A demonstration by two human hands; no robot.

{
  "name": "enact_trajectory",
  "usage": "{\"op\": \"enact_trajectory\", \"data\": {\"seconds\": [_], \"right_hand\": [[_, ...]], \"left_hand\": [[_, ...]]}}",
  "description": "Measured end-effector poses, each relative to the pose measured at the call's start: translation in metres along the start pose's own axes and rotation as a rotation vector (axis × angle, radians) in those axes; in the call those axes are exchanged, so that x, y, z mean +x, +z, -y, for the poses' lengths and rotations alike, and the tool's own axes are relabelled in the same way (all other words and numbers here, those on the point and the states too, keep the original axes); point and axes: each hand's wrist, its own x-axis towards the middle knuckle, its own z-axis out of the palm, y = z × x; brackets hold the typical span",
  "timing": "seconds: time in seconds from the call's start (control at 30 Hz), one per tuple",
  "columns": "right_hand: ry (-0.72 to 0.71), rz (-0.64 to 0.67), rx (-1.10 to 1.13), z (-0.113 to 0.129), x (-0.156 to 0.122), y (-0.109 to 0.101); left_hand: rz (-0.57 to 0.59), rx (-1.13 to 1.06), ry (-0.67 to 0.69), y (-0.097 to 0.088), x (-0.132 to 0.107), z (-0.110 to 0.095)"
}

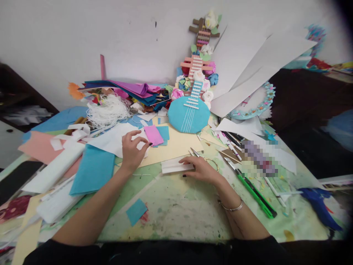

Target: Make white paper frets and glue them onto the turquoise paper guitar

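My left hand [133,150] reaches forward over a white sheet [116,140], its fingers curled and pinching at the edge of a pink paper piece [153,135] that lies on a cream card [176,147]. My right hand [201,169] rests flat on the table, fingers spread, pressing the right end of a folded white paper strip [175,165]. Scissors [206,159] lie just behind that hand. A thin white thread [143,175] runs between my wrists.
A blue paper guitar [189,116] with paper flowers leans on the wall behind. Coloured paper stack [129,90], white string bundle [109,108], blue sheet [93,169], small blue square [136,211]. Green utility knife [252,189], pens and white sheets crowd the right side.
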Motion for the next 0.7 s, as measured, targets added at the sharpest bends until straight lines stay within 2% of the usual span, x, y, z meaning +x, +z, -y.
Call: {"op": "enact_trajectory", "data": {"seconds": [0.1,0.23,0.3,0.37,0.47,0.53,0.63,0.7], "right_hand": [[-0.059,0.066,0.019,0.002,0.000,-0.001],[-0.125,0.114,0.038,0.004,0.000,0.000],[-0.150,0.111,0.044,0.005,0.000,0.000],[-0.173,0.093,0.054,0.005,-0.001,0.000],[-0.184,0.012,0.076,0.004,-0.002,0.002],[-0.139,-0.129,0.085,0.003,-0.002,0.003],[0.033,-0.498,0.078,-0.001,-0.003,0.006],[0.178,-0.758,0.083,-0.005,-0.004,0.007]], "left_hand": [[0.115,-0.059,0.052,0.007,-0.008,-0.007],[0.465,-0.265,0.146,0.023,-0.023,-0.026],[0.547,-0.294,0.166,0.030,-0.028,-0.034],[0.570,-0.305,0.160,0.034,-0.030,-0.038],[0.534,-0.331,0.114,0.035,-0.027,-0.036],[0.424,-0.321,0.044,0.034,-0.023,-0.031],[0.197,-0.265,-0.066,0.030,-0.018,-0.023],[0.120,-0.244,-0.078,0.028,-0.019,-0.025]]}}
